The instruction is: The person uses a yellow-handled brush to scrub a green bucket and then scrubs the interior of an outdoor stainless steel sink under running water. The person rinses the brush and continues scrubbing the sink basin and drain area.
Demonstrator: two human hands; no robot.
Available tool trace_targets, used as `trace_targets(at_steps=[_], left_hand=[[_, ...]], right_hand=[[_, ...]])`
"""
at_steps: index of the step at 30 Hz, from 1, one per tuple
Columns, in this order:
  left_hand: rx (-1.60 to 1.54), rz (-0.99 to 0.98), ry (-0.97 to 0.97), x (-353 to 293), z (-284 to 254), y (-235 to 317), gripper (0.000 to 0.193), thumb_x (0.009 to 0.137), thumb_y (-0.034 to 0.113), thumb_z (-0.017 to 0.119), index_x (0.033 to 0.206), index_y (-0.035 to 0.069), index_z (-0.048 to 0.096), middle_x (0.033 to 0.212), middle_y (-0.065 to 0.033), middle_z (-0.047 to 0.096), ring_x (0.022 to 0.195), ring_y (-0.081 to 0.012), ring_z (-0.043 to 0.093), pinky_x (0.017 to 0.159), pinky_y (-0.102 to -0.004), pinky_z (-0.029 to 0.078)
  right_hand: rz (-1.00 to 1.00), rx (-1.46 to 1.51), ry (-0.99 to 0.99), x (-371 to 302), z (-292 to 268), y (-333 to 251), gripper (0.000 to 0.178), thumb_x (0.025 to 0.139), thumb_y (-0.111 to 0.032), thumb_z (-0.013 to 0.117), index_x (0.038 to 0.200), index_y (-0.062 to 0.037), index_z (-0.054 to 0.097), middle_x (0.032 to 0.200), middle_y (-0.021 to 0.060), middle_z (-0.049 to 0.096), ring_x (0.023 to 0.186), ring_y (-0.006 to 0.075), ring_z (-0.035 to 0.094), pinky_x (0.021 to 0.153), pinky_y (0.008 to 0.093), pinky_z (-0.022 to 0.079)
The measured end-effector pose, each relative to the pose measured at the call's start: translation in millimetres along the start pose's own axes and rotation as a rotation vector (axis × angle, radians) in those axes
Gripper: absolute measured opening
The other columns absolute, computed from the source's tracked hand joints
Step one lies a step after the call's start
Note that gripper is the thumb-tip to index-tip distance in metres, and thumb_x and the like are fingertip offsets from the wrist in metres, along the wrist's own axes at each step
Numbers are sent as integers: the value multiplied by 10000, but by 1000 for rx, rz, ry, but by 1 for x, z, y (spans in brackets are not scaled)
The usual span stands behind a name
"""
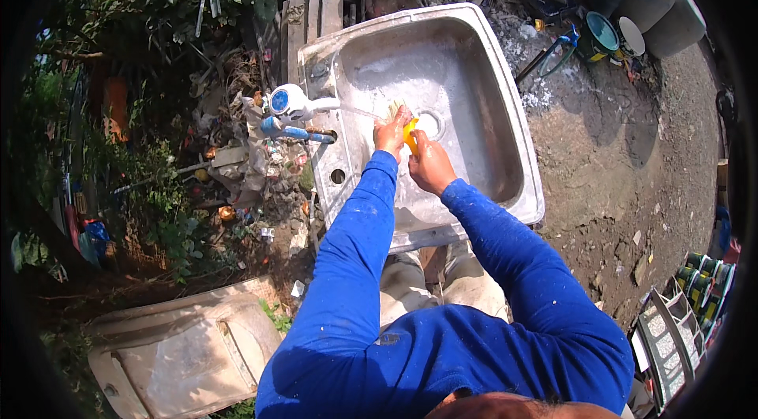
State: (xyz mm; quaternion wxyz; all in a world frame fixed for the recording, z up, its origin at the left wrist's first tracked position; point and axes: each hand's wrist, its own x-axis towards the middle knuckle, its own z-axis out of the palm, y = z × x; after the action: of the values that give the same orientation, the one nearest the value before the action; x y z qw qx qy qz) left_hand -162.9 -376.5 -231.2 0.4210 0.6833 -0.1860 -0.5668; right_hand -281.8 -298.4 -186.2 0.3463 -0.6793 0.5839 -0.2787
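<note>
Both of my hands are low in a metal sink basin (505, 135), close together left of the drain. My right hand (432, 162) grips a slim yellow object (410, 135), whose kind I cannot make out. Against its other side, my left hand (389, 135) has its fingers curled in. A pale, bristle-like bit (394, 109) pokes out by the left fingertips; whether it belongs to the yellow object is unclear. From a white faucet (292, 102) with a blue round top, a thin stream of water runs toward my hands.
Blue pipe (296, 131) feeds the faucet through the sink's left ledge. Plants and rubble lie to the left, with a worn, pale panel (185, 352) at lower left. Buckets (602, 32) stand at the back right; a grey plastic crate-like item (671, 340) sits at lower right.
</note>
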Motion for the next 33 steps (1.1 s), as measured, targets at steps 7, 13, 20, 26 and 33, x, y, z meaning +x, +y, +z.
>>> trace_targets(at_steps=[7,13,20,26,33], left_hand=[[-72,-62,-130,46,-36,-20,215,981,231,694,1084,42,708,947,-82,724,801,-200,720,651,-355,563],[367,124,-260,66,-51,-5,237,1033,96,515,1174,19,690,1046,-94,729,921,-208,725,790,-338,598],[147,-15,-665,51,-50,36,382,1105,195,478,1442,33,553,1380,-96,649,1209,-203,639,1038,-315,512],[152,58,-771,34,-56,32,504,1036,98,531,1535,55,475,1493,-87,571,1303,-202,580,1105,-325,463],[137,100,-598,49,-91,-5,308,982,64,572,1266,-14,661,1154,-77,729,1026,-193,695,904,-343,553]], right_hand=[[20,156,-76,-9,-14,-14,487,855,-55,645,1313,45,515,1033,337,680,990,513,658,875,549,518],[94,233,-217,-11,-31,-18,487,870,-68,642,1328,39,519,1082,331,683,998,482,681,886,507,535],[107,354,-300,-7,-40,-14,497,873,-64,645,1343,43,525,1040,279,707,940,361,716,840,430,549],[223,553,-289,-18,-23,12,502,866,-32,648,1350,31,530,841,106,641,730,164,591,669,327,484],[258,702,-256,-20,-23,18,461,892,9,619,1345,21,533,791,22,568,688,96,506,620,287,428]])
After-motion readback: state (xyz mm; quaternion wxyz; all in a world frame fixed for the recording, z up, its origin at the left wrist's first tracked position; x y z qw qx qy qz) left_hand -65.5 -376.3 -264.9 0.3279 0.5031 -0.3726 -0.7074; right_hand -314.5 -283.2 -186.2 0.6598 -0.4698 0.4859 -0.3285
